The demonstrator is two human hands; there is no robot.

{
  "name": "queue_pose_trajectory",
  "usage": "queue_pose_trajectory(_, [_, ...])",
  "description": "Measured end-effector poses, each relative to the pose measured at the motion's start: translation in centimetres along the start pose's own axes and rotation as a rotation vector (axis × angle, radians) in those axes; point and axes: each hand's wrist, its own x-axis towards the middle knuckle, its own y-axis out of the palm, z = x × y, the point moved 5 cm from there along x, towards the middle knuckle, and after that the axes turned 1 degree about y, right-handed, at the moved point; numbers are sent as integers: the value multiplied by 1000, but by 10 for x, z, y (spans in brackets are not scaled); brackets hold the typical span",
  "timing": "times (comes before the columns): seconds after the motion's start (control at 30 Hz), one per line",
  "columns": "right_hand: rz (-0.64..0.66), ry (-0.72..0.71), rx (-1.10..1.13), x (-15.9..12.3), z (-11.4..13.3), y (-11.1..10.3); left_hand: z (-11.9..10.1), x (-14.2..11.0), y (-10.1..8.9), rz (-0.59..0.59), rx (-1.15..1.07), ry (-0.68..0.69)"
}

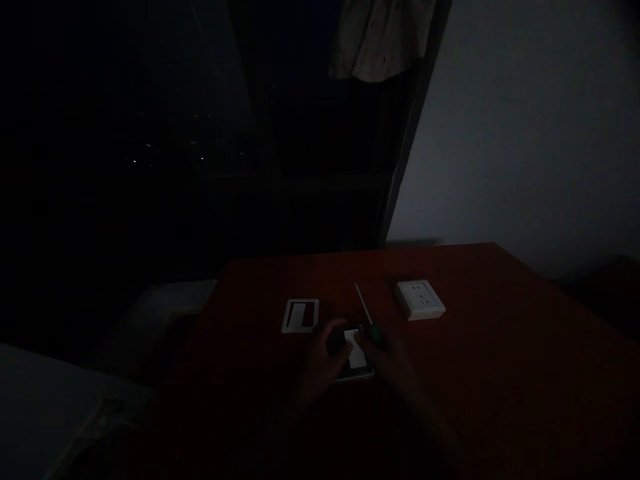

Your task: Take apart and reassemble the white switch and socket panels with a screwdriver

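Note:
Between my hands is a wall switch (357,357) with a white rocker piece in the middle and a dark surround, low on the red-brown table. My left hand (324,357) grips its left side, thumb on the white piece. On the right side, my right hand (393,360) is closed on it, with a fingertip at the white piece's upper edge. A screwdriver (366,307) with a green handle points away from me beside my right hand; whether that hand also holds the handle is too dark to tell.
On the table (480,347), a white switch frame (283,323) with a white plate inside lies left of my hands. A white socket box (421,299) sits to the right. Behind are a dark window and a hanging cloth (383,40); a pale wall (530,133) rises at the right.

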Motion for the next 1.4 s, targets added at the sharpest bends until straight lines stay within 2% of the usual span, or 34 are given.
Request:
queue_pose_trajectory(0.5, [-25, -41, -37, -4, 2, -2, 0, -1, 1, -15, 55, 83])
queue_pose_trajectory(0.77, [-10, -11, -36, -6, 3, -2, -4, -4, 2, 3, 152, 127])
queue_pose_trajectory(0.87, [13, 2, -8, -9, 5, -2, -8, -2, -10, -41, 252, 188])
queue_pose_trajectory(0.93, [18, 18, 4, -10, 6, -2, -9, 3, -29, -101, 368, 207])
queue_pose_trajectory(1.07, [9, 39, 6, -12, 5, -4, 1, 15, -78, -280, 689, 131])
queue_pose_trajectory(1.13, [10, 40, 9, -11, 6, -4, 7, 19, -93, -312, 824, 72])
queue_pose_trajectory(1.23, [13, 38, 20, -11, 6, -4, 10, 22, -95, -287, 980, 44])
queue_pose_trajectory(1.4, [15, 29, 45, -13, 6, -4, 4, 20, -74, -199, 1109, 25])
